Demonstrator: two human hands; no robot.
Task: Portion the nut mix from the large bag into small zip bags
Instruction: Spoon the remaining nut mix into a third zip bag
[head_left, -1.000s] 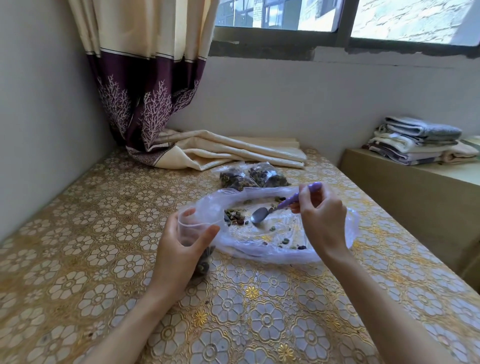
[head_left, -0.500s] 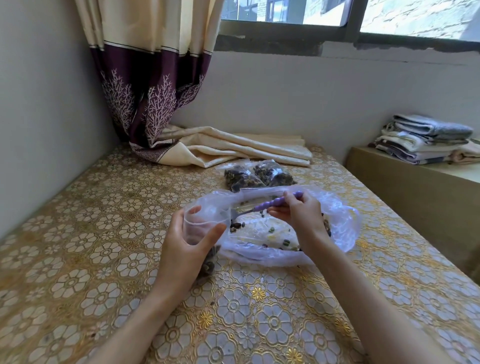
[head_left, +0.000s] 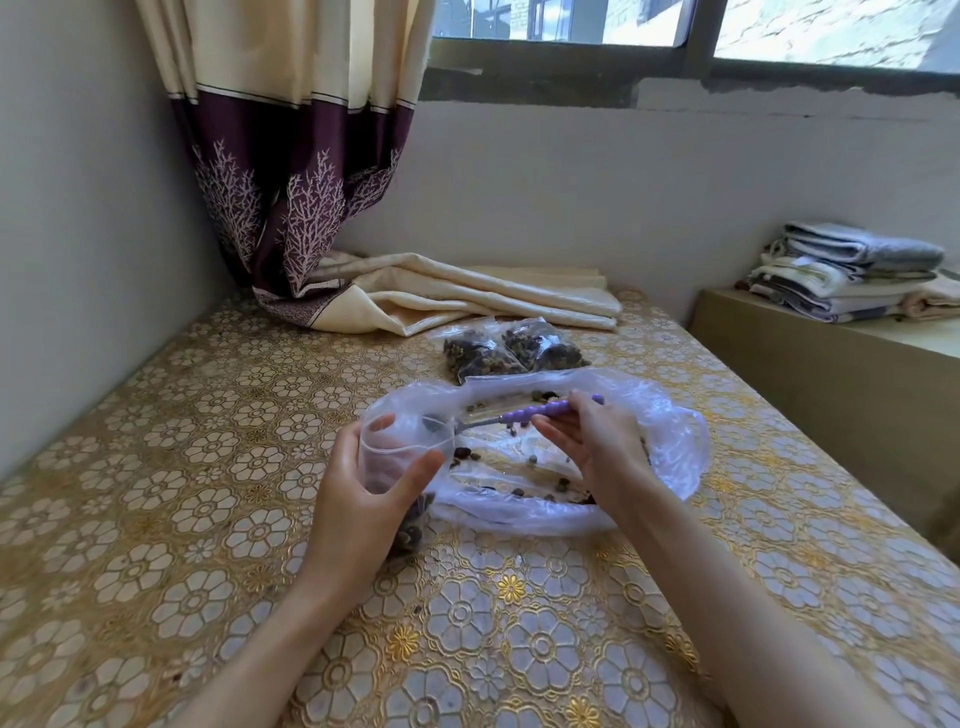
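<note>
Now, in the head view, the spoon is reaching the small zip bag's mouth, having left the large bag middle. The left hand is gripping that small bag upright near the table's centre; its lower part is hidden. The right hand is pinching the spoon's purple handle. Nuts are lying scattered, dark and sparse.

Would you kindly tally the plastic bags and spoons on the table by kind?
Large bag: 1
Filled small zip bags at the back: 2
Small zip bag held open by the left hand, at: 1
Purple-handled spoon in the right hand: 1
Total: 5
</note>
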